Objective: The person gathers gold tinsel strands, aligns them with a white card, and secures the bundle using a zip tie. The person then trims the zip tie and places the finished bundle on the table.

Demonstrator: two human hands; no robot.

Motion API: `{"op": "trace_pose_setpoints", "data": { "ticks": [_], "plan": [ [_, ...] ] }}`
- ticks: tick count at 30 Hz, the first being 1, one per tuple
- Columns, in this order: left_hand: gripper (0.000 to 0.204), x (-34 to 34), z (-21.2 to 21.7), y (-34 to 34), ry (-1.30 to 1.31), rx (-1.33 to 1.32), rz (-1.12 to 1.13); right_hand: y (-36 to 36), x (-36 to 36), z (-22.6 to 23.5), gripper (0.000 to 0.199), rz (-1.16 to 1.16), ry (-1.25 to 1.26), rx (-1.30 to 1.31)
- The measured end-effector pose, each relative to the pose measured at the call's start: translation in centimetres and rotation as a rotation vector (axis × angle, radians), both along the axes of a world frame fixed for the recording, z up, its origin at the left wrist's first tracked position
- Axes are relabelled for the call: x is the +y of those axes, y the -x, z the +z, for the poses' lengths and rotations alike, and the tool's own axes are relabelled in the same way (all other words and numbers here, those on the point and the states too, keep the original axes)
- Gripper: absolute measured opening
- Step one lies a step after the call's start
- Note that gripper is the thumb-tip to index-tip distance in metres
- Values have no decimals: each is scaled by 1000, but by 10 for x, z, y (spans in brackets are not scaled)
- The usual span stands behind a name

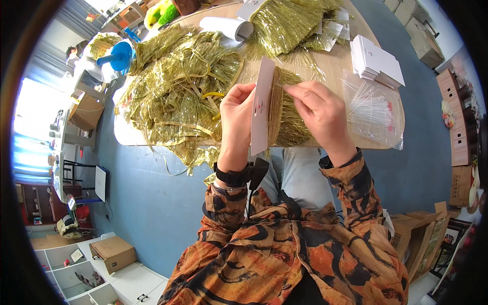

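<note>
Above the table's near edge, my left hand (236, 119) grips a white card (261, 109) held upright, edge toward me. Against the card's right side lies a folded bundle of gold tinsel fringe (276, 109), its woven bands stacked in layers and its strands hanging off to the right. My right hand (325, 114) is closed in a pinch by the bundle's upper right side; whatever is between its fingertips is too small to make out. A large loose heap of gold fringe (178, 86) spreads to the left, with a curved yellow piece (213, 94) on it.
On the table (363, 25), a stack of white cards (373, 61) stands at right, above a clear plastic bag of thin white strips (373, 107). Carded fringe bundles (290, 25) lie at the back, near a curled white sheet (223, 26). A blue spool-like object (119, 57) is far left.
</note>
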State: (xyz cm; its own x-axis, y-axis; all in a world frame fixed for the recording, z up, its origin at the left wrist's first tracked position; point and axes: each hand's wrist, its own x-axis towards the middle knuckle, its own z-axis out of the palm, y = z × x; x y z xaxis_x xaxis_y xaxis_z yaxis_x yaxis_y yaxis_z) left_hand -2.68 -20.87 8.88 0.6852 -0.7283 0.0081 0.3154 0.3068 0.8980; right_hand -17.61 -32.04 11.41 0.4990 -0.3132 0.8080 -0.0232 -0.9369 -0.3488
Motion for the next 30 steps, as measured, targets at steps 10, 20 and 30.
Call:
{"op": "trace_pose_setpoints", "data": {
  "ticks": [10, 20, 30],
  "plan": [
    [16, -2, 2, 2, -25, -10, 15, 0, 2, 5, 28, -19, 30, 86],
    [13, -4, 3, 4, -24, -46, 22, 0, 2, 3, 30, -55, 24, 88],
    [13, -7, 8, 6, -26, -162, 82, 1, 5, 6, 31, -5, -76, 81]
  ]
}}
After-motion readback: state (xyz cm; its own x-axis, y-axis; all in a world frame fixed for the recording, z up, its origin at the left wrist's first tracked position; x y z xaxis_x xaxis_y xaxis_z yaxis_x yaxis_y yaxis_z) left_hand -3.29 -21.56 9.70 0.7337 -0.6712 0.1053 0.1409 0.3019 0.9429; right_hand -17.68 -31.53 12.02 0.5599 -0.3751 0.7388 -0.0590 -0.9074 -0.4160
